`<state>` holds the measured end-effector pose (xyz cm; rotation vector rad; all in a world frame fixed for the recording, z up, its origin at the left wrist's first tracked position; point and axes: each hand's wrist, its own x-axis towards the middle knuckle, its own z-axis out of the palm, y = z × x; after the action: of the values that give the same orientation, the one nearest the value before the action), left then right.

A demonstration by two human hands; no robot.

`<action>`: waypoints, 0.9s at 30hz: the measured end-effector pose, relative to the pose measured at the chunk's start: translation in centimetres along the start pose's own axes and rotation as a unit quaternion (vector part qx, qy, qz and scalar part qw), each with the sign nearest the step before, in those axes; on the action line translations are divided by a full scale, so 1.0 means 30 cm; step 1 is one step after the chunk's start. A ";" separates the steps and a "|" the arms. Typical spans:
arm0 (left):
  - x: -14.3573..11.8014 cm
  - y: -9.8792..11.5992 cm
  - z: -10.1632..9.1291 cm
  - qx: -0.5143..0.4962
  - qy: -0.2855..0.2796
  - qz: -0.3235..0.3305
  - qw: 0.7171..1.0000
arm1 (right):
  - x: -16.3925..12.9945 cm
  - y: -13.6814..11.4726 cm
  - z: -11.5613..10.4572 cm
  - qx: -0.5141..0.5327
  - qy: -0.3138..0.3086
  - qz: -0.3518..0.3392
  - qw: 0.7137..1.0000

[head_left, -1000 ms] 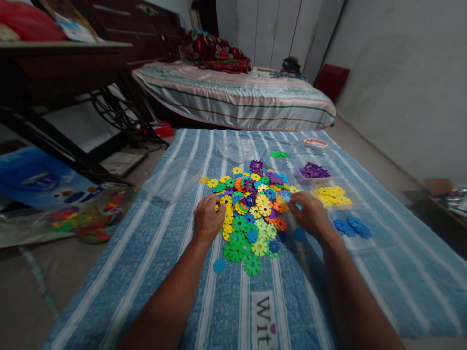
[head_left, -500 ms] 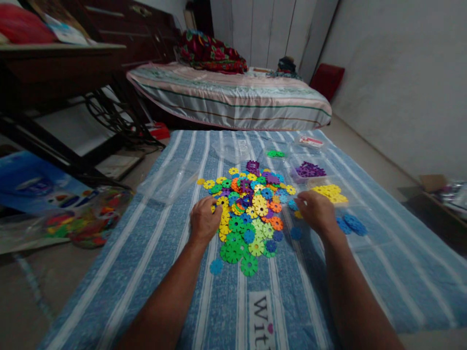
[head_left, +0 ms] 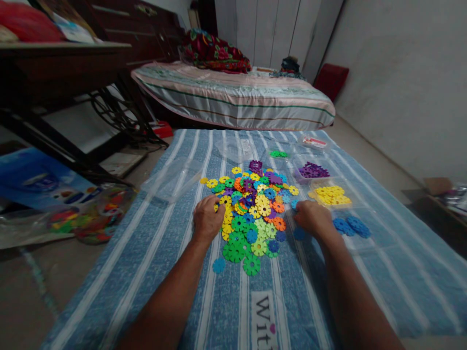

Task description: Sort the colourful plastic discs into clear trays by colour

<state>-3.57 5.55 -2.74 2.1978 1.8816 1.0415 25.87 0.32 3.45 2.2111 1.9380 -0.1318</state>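
A pile of notched plastic discs [head_left: 251, 236] in many colours lies on the striped cloth between my hands. At its left edge my left hand [head_left: 207, 217] has its fingers curled, with a yellow disc [head_left: 216, 207] showing between thumb and fingers. Across the pile, my right hand [head_left: 313, 217] is closed, palm down, its fingertips beside a blue disc [head_left: 294, 204]; whatever they pinch is hidden. Just beyond that hand stands a clear tray of yellow discs [head_left: 332, 195], with blue discs [head_left: 352, 226] to its right and nearer me.
Purple pieces [head_left: 313, 170] fill a clear box farther back, and green ones [head_left: 278, 154] lie in another. A small box with red-and-white contents [head_left: 314, 142] is at the far right corner. A clear plastic lid [head_left: 175, 180] lies left. A bed [head_left: 233, 99] stands beyond the table.
My right hand has moved slightly nearer me, away from the yellow tray, down to the pile's right edge. My left hand has hardly moved. The whole view has shifted a little.
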 end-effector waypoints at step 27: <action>-0.003 0.001 0.004 0.009 0.004 0.000 1.000 | 0.029 0.120 0.000 0.163 0.496 0.102 0.847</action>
<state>-3.48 5.49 -2.86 2.2068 1.9023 1.0391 29.54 0.72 3.61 3.0640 2.1600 0.9802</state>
